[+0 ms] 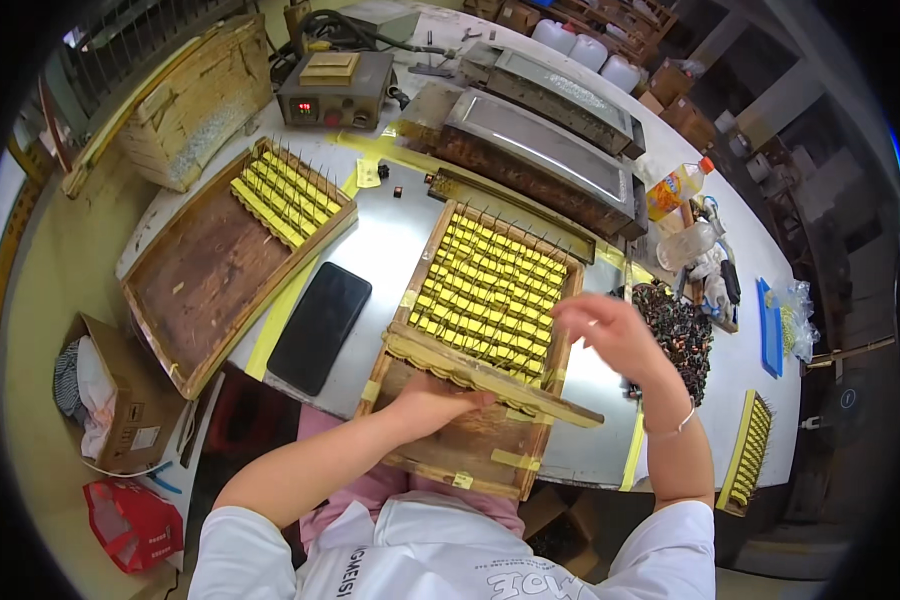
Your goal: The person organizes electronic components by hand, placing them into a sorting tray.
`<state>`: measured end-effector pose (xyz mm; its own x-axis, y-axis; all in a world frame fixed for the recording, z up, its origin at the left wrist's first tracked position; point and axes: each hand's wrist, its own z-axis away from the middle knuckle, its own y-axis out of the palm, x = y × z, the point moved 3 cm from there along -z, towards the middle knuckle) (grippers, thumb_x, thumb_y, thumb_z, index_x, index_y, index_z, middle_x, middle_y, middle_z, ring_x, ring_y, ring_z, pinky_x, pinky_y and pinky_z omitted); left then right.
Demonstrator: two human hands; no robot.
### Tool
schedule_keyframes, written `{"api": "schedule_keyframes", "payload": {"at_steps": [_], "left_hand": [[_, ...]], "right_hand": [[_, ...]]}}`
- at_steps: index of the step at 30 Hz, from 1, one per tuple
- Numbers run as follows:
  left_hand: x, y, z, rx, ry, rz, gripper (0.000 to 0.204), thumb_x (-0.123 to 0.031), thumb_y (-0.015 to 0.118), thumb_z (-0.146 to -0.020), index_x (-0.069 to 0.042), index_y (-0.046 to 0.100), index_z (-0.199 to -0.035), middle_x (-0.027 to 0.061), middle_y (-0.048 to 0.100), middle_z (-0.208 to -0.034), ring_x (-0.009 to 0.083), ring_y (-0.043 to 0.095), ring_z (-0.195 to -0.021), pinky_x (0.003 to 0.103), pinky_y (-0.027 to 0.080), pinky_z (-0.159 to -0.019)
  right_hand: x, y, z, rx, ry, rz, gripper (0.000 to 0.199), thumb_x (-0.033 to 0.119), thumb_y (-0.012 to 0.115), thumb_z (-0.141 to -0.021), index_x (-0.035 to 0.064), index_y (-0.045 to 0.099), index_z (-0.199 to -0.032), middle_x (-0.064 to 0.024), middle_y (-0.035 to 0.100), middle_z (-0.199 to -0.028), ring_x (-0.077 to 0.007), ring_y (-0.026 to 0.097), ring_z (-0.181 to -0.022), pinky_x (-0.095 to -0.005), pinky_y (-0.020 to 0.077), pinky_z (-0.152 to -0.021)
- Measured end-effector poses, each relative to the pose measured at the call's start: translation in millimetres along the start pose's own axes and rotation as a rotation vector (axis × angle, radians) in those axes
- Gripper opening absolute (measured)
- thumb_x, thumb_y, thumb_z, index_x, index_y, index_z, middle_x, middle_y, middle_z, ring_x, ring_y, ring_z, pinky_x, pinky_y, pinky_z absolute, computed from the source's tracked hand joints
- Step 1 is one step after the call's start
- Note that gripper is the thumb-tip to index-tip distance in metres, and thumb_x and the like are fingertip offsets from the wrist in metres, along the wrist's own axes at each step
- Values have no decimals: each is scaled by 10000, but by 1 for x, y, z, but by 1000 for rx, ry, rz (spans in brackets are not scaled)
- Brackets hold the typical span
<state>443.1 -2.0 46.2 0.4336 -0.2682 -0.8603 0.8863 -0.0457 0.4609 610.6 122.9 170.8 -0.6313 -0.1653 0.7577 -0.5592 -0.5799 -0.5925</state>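
Note:
My left hand (pixel 425 408) grips a long wooden strip (pixel 505 385) with a scalloped yellow lower edge, its thumb along the near side. The strip lies slantwise across a wooden tray (pixel 450 450). In the far part of that tray, rows of yellow strips (pixel 485 290) bear many thin dark pins or wires. Over the tray's right side is my right hand (pixel 615 335), its fingers bent and smeared by motion; whether they hold something small does not show. To its right lies a heap of small dark parts (pixel 670 335), some with copper-coloured bits.
A second wooden tray (pixel 195 275) with yellow pinned strips stands left, beside a black phone (pixel 320 328). Behind are a control box (pixel 336 92) with a red display and long metal troughs (pixel 540 150). Bottles (pixel 678 188), a blue tray (pixel 770 328) and another pinned strip (pixel 747 452) are at right.

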Motion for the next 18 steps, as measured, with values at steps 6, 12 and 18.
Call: {"api": "schedule_keyframes", "payload": {"at_steps": [6, 12, 18], "left_hand": [[-5, -2, 10, 11, -59, -54, 455, -128, 718, -753, -32, 501, -1140, 52, 578, -1042, 136, 560, -892, 263, 495, -705], [-14, -6, 20, -7, -23, 2, 484, -145, 718, -759, -34, 482, -1167, 51, 563, -1084, 133, 551, -919, 266, 492, -724], [-17, -13, 22, -75, -13, -3, 455, -140, 706, -770, -32, 488, -1155, 56, 563, -1088, 139, 545, -962, 276, 484, -780]], "right_hand": [[40, 54, 24, 273, -220, 324, 477, 275, 725, -720, 47, 527, -1089, -91, 616, -949, -210, 615, -810, -316, 495, -695], [62, 70, 37, -1, -353, 542, 410, 261, 721, -704, 53, 515, -991, -82, 581, -913, -253, 590, -809, -344, 484, -673], [69, 93, 45, -231, -582, 705, 284, 147, 693, -708, 67, 572, -953, -65, 582, -863, -236, 593, -751, -325, 493, -600]]}}
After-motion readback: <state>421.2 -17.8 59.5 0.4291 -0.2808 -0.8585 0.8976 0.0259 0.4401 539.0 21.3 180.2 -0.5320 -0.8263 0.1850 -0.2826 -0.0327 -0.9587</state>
